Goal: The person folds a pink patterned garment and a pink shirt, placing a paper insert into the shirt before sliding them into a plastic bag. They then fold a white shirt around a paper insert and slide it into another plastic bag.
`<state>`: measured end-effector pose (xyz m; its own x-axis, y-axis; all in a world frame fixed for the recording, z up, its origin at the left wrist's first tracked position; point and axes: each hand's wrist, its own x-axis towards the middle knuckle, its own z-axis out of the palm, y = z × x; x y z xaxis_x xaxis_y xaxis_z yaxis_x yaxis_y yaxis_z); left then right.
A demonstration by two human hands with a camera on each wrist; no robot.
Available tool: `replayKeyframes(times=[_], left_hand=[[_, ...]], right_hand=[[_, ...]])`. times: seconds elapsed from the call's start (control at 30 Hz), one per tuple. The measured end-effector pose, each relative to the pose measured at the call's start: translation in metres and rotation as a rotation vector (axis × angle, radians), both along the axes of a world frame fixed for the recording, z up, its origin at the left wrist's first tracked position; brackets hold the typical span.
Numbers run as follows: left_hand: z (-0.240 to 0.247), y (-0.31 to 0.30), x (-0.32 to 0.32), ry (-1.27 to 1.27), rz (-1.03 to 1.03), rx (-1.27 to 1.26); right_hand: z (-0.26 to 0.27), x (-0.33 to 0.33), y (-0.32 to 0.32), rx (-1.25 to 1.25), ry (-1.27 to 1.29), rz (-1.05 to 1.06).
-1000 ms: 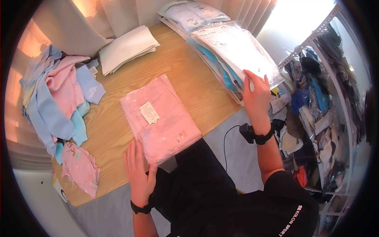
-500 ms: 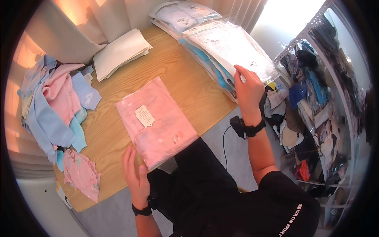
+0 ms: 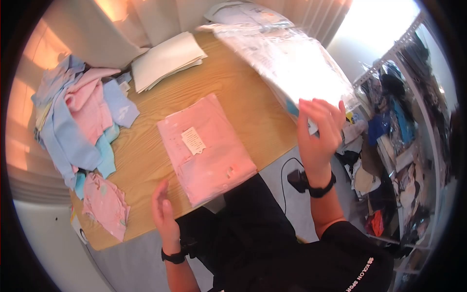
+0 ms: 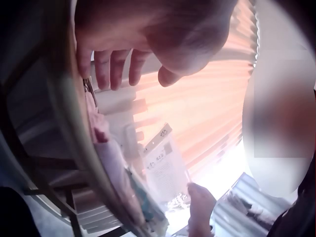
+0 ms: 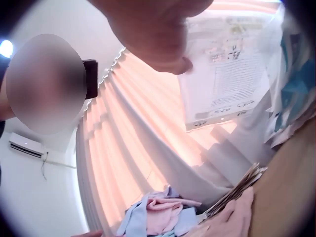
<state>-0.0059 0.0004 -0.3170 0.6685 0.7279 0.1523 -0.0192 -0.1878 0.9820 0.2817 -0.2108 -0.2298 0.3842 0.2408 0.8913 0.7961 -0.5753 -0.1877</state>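
Observation:
My right hand [image 3: 318, 134] pinches the near edge of a clear plastic packaging bag [image 3: 296, 61] with printing on it. In the right wrist view the bag [image 5: 232, 74] stretches away from the thumb, and the left wrist view shows it [image 4: 165, 170] raised off the stack. A folded pink garment [image 3: 219, 168] with a cream paper tag [image 3: 193, 141] lies at the table's front edge. Beside its near left corner is my left hand [image 3: 166, 216], fingers loosely extended and holding nothing.
Packaged garments [image 3: 248, 14] are stacked at the back right. Cream sheets [image 3: 168, 61] lie by the curtain. Loose clothes [image 3: 87, 107] heap at the left, with a small pink garment [image 3: 106, 204] in front. A shelf rack [image 3: 389, 97] full of clothes stands right.
The bag under my right hand has lifted and bowed up from the stack, its far edge swinging toward the table's middle. My left hand has come away from the pink garment.

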Motion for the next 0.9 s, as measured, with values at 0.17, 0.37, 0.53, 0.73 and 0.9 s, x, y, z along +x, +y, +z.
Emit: replayKeyframes(times=[0.17, 0.37, 0.53, 0.73, 0.9], left_hand=[[0.042, 0.028, 0.000, -0.410, -0.112, -0.503], [0.067, 0.054, -0.033, -0.279, -0.030, -0.426], [0.078, 0.052, -0.051, -0.278, 0.085, -0.541], [0.072, 0.044, -0.079, 0.123, 0.464, -0.061], [0.111, 0.016, -0.086, -0.013, 1.027, 0.344]], right_hand=[[-0.014, -0.064, 0.006, -0.236, -0.002, 0.536], [-0.045, -0.091, 0.027, -0.340, 0.026, 0.963], [-0.053, -0.095, 0.039, -0.320, -0.011, 1.175], [-0.051, -0.100, 0.049, -0.333, -0.123, 1.274], [-0.023, -0.088, 0.078, -0.547, 0.236, 1.269]])
